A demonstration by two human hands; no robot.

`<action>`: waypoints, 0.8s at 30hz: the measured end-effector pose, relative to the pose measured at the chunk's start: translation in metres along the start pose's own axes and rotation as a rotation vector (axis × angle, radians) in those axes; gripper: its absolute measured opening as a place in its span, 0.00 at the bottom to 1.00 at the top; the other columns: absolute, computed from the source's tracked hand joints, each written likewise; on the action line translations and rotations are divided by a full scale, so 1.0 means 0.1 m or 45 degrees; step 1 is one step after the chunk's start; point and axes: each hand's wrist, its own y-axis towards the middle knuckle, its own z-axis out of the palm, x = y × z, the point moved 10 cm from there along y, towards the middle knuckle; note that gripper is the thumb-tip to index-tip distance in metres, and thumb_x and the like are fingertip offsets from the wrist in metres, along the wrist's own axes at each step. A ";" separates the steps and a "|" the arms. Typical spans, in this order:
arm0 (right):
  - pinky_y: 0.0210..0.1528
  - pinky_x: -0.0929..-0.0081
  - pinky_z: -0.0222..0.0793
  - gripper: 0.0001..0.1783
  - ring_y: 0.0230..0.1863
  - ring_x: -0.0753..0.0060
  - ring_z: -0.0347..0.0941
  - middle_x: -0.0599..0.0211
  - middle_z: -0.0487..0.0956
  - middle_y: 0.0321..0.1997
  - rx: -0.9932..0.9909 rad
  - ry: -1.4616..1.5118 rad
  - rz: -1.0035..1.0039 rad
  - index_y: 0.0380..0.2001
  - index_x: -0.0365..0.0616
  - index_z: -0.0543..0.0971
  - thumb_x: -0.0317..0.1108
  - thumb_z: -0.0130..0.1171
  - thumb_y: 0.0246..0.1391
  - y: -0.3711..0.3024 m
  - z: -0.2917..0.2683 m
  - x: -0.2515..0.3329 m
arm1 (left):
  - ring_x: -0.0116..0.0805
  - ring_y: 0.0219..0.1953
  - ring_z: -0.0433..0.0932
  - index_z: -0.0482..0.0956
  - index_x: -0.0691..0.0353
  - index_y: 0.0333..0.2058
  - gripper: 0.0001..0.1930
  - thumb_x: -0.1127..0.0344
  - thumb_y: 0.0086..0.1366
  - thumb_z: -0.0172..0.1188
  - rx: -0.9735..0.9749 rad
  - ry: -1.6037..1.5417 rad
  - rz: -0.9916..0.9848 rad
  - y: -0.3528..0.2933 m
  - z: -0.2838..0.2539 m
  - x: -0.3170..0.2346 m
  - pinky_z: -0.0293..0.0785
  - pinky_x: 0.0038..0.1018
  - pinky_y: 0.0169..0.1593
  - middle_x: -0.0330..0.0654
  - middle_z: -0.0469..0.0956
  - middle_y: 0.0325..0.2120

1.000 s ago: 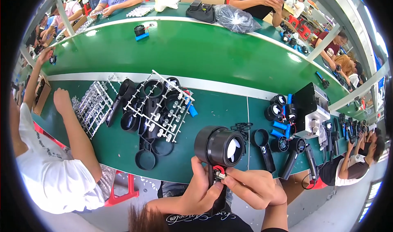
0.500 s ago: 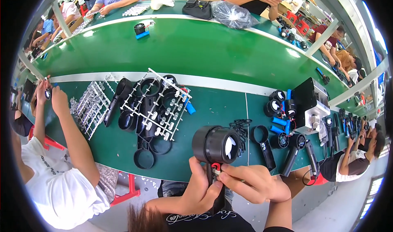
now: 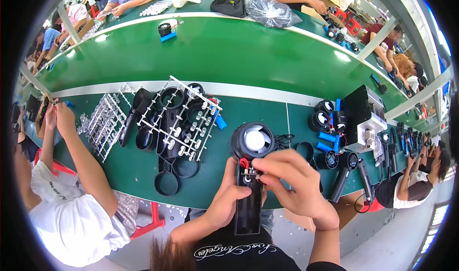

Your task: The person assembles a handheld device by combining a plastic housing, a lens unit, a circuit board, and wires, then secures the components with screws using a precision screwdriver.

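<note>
A black handheld fan (image 3: 247, 216) is held upright in front of me, its open handle hollow facing up and its round head with a white hub (image 3: 254, 140) pointing away. My left hand (image 3: 224, 201) grips the handle from the left, thumb on its edge. At the top of the handle, my right hand (image 3: 299, 187) pinches a small circuit board (image 3: 252, 173) between thumb and forefinger. Red wires (image 3: 244, 163) curl just above the board, below the fan head. How far the board sits inside the handle is hard to tell.
White plastic part frames (image 3: 179, 123) lie over black fan shells (image 3: 167, 182) on the left. To the right are fan motors with blue batteries (image 3: 327, 137), a black-and-silver machine (image 3: 366, 123) and assembled handles (image 3: 344, 178). A co-worker's arm (image 3: 88, 163) is at left.
The fan has tilted so its head and open handle now face upward, showing the hollow and the board. Both hands turned with it, and my right hand moved up slightly.
</note>
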 end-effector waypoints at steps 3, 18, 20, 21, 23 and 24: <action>0.27 0.83 0.70 0.12 0.28 0.78 0.72 0.66 0.72 0.32 -0.152 -0.034 0.077 0.29 0.40 0.78 0.15 0.58 0.39 0.05 -0.13 -0.08 | 0.36 0.30 0.72 0.47 0.57 0.50 0.26 0.67 0.54 0.46 0.015 -0.094 -0.042 0.03 0.05 -0.02 0.70 0.29 0.34 0.48 0.66 0.36; 0.20 0.89 0.66 0.09 0.24 0.81 0.72 0.64 0.73 0.28 -0.121 0.018 0.013 0.27 0.38 0.79 0.16 0.59 0.39 0.09 -0.15 -0.01 | 0.32 0.29 0.71 0.52 0.57 0.47 0.19 0.51 0.66 0.38 0.156 -0.129 0.006 0.06 0.27 -0.14 0.68 0.24 0.32 0.45 0.68 0.35; 0.19 0.90 0.66 0.08 0.23 0.82 0.71 0.65 0.72 0.29 -0.086 0.100 0.059 0.28 0.37 0.78 0.16 0.58 0.40 0.16 -0.15 -0.08 | 0.32 0.29 0.71 0.52 0.57 0.47 0.18 0.52 0.66 0.38 0.176 -0.158 -0.039 0.09 0.28 -0.13 0.68 0.24 0.32 0.45 0.68 0.34; 0.19 0.91 0.66 0.08 0.22 0.84 0.71 0.66 0.72 0.29 -0.053 0.177 0.104 0.28 0.36 0.78 0.16 0.57 0.42 0.19 -0.13 -0.12 | 0.32 0.28 0.71 0.53 0.57 0.47 0.18 0.52 0.66 0.37 0.202 -0.186 -0.084 0.09 0.29 -0.11 0.68 0.24 0.32 0.45 0.68 0.34; 0.19 0.92 0.65 0.08 0.22 0.84 0.71 0.66 0.71 0.30 -0.034 0.202 0.128 0.29 0.35 0.77 0.16 0.56 0.43 0.23 -0.14 -0.14 | 0.32 0.28 0.71 0.55 0.57 0.46 0.17 0.52 0.66 0.37 0.218 -0.251 -0.118 0.09 0.36 -0.12 0.68 0.24 0.31 0.44 0.69 0.33; 0.18 0.92 0.65 0.08 0.22 0.85 0.71 0.66 0.71 0.30 -0.020 0.220 0.140 0.29 0.35 0.77 0.16 0.56 0.43 0.24 -0.15 -0.15 | 0.30 0.24 0.69 0.61 0.60 0.39 0.20 0.49 0.65 0.33 0.101 -0.146 -0.127 0.11 0.37 -0.14 0.65 0.22 0.27 0.42 0.69 0.27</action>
